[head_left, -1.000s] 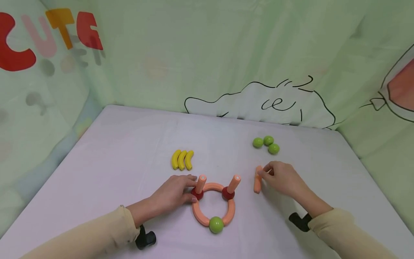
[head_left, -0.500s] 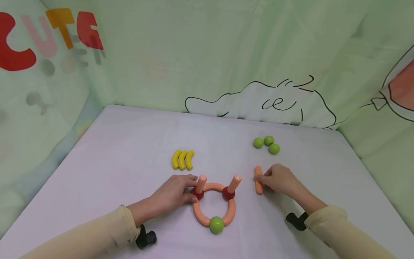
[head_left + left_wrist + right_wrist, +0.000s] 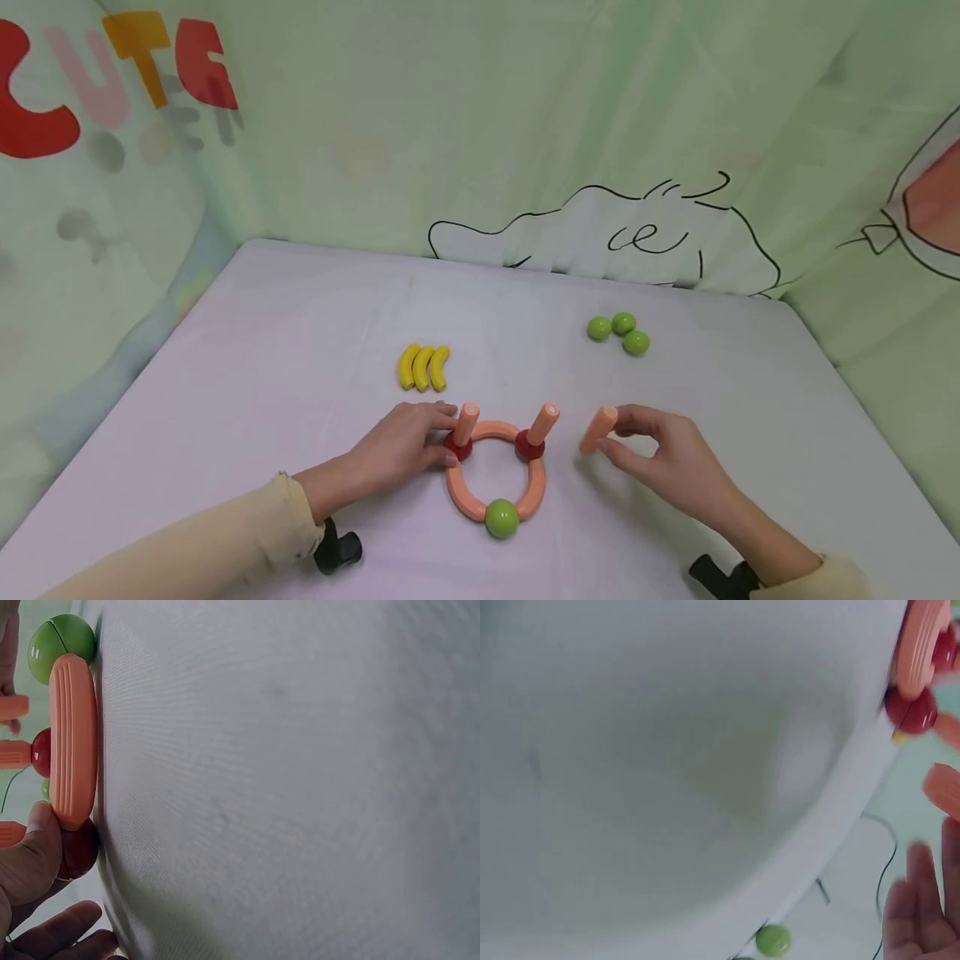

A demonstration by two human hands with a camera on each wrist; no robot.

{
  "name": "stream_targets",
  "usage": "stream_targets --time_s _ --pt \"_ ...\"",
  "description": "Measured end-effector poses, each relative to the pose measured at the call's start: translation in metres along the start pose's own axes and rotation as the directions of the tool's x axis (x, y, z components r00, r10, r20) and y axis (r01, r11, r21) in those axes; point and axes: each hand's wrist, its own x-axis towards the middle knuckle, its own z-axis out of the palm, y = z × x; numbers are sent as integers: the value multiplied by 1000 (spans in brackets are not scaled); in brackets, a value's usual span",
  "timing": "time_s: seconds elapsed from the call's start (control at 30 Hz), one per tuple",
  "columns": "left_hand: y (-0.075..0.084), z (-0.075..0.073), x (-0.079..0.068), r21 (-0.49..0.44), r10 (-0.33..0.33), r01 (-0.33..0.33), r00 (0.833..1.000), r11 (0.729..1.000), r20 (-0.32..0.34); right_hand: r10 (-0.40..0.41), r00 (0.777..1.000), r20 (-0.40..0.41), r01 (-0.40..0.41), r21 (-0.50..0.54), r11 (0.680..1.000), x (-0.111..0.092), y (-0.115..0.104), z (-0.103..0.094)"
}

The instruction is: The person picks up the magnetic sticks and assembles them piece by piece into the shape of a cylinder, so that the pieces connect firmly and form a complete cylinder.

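A ring of curved orange pieces [image 3: 465, 496] lies on the table, joined by a green ball [image 3: 502, 518] at the near side and two red balls [image 3: 529, 447]. From each red ball an orange stick [image 3: 542, 423] rises. My left hand [image 3: 397, 442] holds the ring's left red ball [image 3: 79, 851] between thumb and fingers. To the right of the ring, my right hand [image 3: 675, 458] pinches a loose orange stick [image 3: 597, 431], tilted and lifted off the table. In the right wrist view only one end of that stick [image 3: 943, 787] shows.
Three yellow banana-shaped pieces [image 3: 423, 367] lie behind the ring to the left. Three green balls [image 3: 623, 323] sit at the back right. The pale cloth-covered table [image 3: 315, 333] ends at a printed green curtain [image 3: 450, 108].
My right hand has picked up the loose orange stick from the table, tilted its end up and drawn back toward me. My left hand and the ring have stayed put.
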Motion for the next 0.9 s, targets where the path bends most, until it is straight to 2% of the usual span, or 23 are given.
stream_targets --time_s 0.07,0.17,0.23,0.3,0.4,0.6,0.83,0.9 --pt "-1 0 0 -4 5 -5 1000 1000 1 -142 989 -45 142 11 990 -7 -4 5" --pt "-1 -1 0 -7 16 -16 1000 1000 0 -327 943 -67 332 70 941 -14 -12 13" --pt "-2 -1 0 -2 17 -17 1000 1000 1 -392 918 -51 396 114 911 -16 -18 19" --pt "-2 -2 0 5 20 -20 1000 1000 2 -426 905 -22 424 152 893 -17 -24 25" --pt "-2 -2 0 17 25 -25 1000 1000 2 -445 895 26 431 207 878 -16 -34 35" --pt "-3 -2 2 20 36 -36 999 999 -8 -517 853 72 483 270 833 -8 -43 49" --pt "-2 -2 1 22 23 -23 1000 1000 -5 -532 841 104 493 258 831 -5 -44 51" --pt "-3 -2 1 19 22 -22 1000 1000 -7 -549 828 114 508 264 820 -4 -45 51"
